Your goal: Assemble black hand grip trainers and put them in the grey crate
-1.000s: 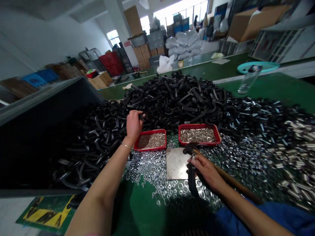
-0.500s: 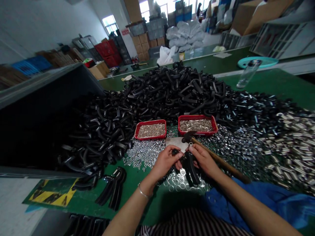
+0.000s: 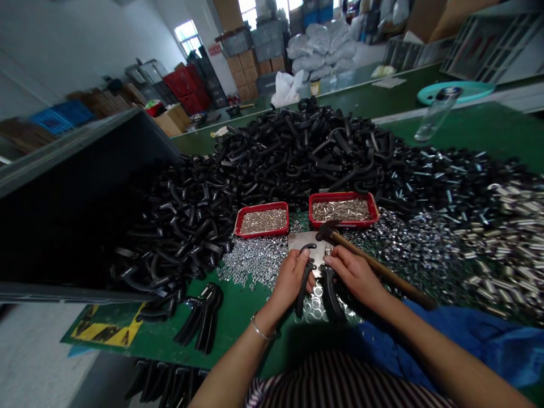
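Observation:
My left hand (image 3: 290, 279) grips a curved black handle piece (image 3: 305, 283) and holds it upright over the small metal plate (image 3: 299, 240). My right hand (image 3: 352, 273) grips a second black handle piece (image 3: 330, 296) right beside it, so the two pieces stand side by side with their tops close together. A hammer (image 3: 374, 263) with a wooden handle lies under my right forearm, its head by the plate. Silver washers (image 3: 255, 262) are scattered around both hands.
Two red trays (image 3: 262, 220) (image 3: 343, 208) of small metal parts sit behind the plate. A big heap of black handles (image 3: 293, 153) fills the table behind them, silver sleeves (image 3: 505, 243) lie at the right, a dark bin (image 3: 72, 209) at the left. Assembled black pieces (image 3: 202, 320) lie near the front edge.
My left hand left the black heap with a piece and came back to my right hand; now both hold their pieces side by side over the plate.

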Demonstrator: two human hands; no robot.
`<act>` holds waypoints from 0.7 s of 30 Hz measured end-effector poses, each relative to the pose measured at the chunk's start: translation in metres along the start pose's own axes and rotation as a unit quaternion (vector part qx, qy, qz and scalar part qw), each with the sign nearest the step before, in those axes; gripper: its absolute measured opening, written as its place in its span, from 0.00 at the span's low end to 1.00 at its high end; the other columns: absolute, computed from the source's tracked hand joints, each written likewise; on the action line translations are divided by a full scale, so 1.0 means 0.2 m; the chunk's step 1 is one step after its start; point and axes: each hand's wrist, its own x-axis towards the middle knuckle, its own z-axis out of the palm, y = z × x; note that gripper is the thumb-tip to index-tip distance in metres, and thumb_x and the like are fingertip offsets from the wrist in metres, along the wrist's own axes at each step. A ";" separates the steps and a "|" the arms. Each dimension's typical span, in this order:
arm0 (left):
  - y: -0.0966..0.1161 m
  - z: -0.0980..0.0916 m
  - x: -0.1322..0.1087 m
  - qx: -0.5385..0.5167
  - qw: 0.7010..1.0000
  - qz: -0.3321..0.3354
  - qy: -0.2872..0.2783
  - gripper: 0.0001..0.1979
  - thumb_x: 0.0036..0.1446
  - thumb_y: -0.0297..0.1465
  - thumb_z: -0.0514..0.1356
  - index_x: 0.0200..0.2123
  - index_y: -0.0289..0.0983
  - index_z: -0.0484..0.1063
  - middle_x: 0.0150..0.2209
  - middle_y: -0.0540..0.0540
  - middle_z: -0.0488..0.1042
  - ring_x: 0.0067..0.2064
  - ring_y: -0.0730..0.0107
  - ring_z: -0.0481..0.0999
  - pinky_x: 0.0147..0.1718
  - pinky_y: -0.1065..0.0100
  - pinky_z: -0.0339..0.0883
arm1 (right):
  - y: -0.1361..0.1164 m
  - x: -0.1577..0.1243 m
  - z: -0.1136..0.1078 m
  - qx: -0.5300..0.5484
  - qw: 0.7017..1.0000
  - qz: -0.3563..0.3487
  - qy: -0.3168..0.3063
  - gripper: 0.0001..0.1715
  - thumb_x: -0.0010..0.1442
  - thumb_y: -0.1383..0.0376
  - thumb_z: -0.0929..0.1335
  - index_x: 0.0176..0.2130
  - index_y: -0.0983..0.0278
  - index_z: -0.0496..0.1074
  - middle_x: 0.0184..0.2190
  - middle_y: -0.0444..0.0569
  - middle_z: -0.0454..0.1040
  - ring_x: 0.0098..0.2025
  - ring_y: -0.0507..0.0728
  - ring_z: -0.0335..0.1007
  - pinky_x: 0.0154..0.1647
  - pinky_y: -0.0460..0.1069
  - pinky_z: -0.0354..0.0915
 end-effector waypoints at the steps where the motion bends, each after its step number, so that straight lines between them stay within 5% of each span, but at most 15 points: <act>1: -0.01 0.02 0.00 0.001 1.000 -0.003 0.003 0.22 0.65 0.53 0.47 0.37 0.40 0.60 0.16 0.56 0.68 0.15 0.72 0.68 0.14 0.75 0.58 | 0.00 0.00 0.00 -0.026 1.000 -0.004 -0.004 0.17 0.68 0.52 0.62 0.33 0.59 0.62 0.24 0.41 0.67 0.27 0.54 0.67 0.30 0.48 0.61; 8: -0.04 0.06 -0.02 0.053 0.998 -0.019 -0.018 0.24 0.66 0.53 0.45 0.34 0.39 0.61 0.15 0.55 0.66 0.14 0.73 0.65 0.15 0.74 0.57 | 0.02 -0.02 0.01 -0.142 0.987 -0.042 -0.062 0.14 0.70 0.54 0.59 0.36 0.59 0.62 0.27 0.45 0.70 0.30 0.59 0.70 0.32 0.50 0.58; 16: -0.02 0.07 -0.03 0.138 0.989 0.034 0.029 0.21 0.69 0.50 0.42 0.41 0.40 0.62 0.17 0.55 0.65 0.17 0.68 0.69 0.20 0.69 0.60 | 0.00 -0.04 0.05 -0.021 0.999 -0.029 0.026 0.18 0.70 0.51 0.60 0.33 0.58 0.62 0.25 0.43 0.67 0.28 0.56 0.65 0.31 0.49 0.59; 21: 0.00 0.01 -0.03 0.278 0.957 0.075 0.044 0.18 0.70 0.45 0.43 0.47 0.39 0.63 0.26 0.48 0.72 0.27 0.61 0.75 0.29 0.64 0.64 | -0.06 -0.03 0.01 -0.007 1.000 -0.013 -0.007 0.19 0.68 0.49 0.62 0.31 0.58 0.63 0.25 0.43 0.67 0.28 0.56 0.64 0.31 0.50 0.59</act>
